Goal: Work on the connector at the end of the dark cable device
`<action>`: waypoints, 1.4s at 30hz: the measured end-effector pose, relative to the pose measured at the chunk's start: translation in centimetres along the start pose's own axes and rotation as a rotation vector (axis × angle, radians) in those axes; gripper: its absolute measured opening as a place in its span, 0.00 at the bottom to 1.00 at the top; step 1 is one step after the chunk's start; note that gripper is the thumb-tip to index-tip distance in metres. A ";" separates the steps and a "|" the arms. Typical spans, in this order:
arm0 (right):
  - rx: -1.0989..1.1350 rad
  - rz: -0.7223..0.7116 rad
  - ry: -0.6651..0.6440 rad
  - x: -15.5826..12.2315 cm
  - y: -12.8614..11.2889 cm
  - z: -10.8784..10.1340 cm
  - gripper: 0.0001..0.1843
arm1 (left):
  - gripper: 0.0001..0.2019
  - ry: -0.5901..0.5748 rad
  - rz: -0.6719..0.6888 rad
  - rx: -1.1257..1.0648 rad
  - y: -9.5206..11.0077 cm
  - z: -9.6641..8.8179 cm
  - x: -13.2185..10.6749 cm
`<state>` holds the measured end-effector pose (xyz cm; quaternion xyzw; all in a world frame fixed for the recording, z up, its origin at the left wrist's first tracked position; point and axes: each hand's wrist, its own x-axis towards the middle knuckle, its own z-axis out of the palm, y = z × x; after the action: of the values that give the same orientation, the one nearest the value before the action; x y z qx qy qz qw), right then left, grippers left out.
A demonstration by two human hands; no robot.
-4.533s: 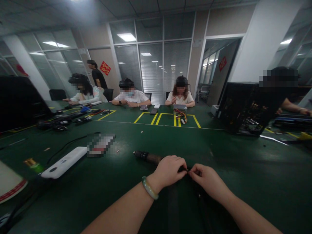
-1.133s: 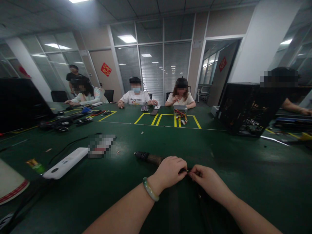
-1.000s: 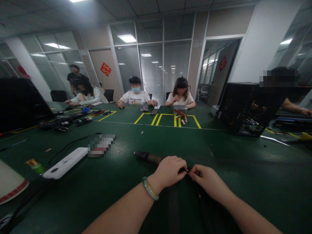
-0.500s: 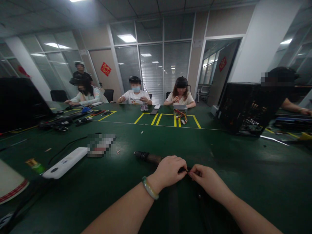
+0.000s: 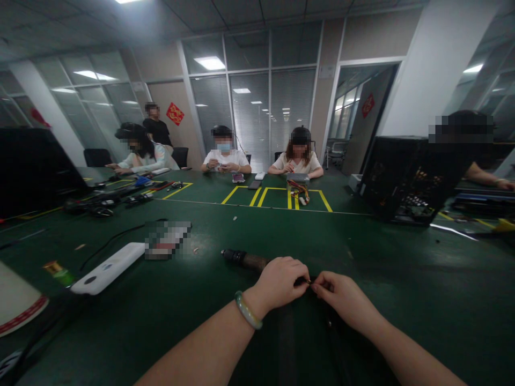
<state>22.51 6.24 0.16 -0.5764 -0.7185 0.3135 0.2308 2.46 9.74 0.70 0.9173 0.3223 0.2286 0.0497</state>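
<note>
We see left hand [image 5: 280, 280] and right hand [image 5: 341, 296] pinching a tiny piece [image 5: 309, 282]. Left partly blocks dark tool [image 5: 246, 260]; white bar [image 5: 115, 266] well left.

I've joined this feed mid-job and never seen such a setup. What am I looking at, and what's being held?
There's no machine: these are a person's two bare hands, filmed by one head-worn camera looking forward and down. The left hand, with a smooth green-and-white bangle at its wrist, and the right hand meet fingertip to fingertip at a small dark piece, too small to identify. A dark cylindrical tool lies partly hidden behind the left hand. Also on the dark green tabletop are a long white plastic block and, farther right, a black perforated computer case.
</note>
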 end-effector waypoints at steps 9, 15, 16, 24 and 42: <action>-0.001 0.009 -0.007 0.0 -0.1 -0.1 0.11 | 0.04 0.007 -0.001 0.004 -0.1 0.2 0.0; 0.014 0.003 -0.009 -0.1 0.0 0.0 0.11 | 0.04 -0.003 -0.002 0.003 0.0 0.0 0.0; 0.013 0.002 -0.006 -0.1 -0.1 0.0 0.11 | 0.04 -0.005 -0.003 0.001 0.1 0.0 0.0; 0.004 0.023 -0.014 -0.2 -0.7 -0.3 0.11 | 0.04 0.004 -0.007 -0.016 0.2 -0.2 0.0; 0.008 0.026 -0.019 -0.2 -0.5 -0.2 0.11 | 0.06 -0.013 -0.031 0.030 0.4 -0.4 0.0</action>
<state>22.36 6.05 0.69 -0.5818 -0.7118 0.3248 0.2222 2.53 9.39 1.14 0.9143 0.3395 0.2170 0.0416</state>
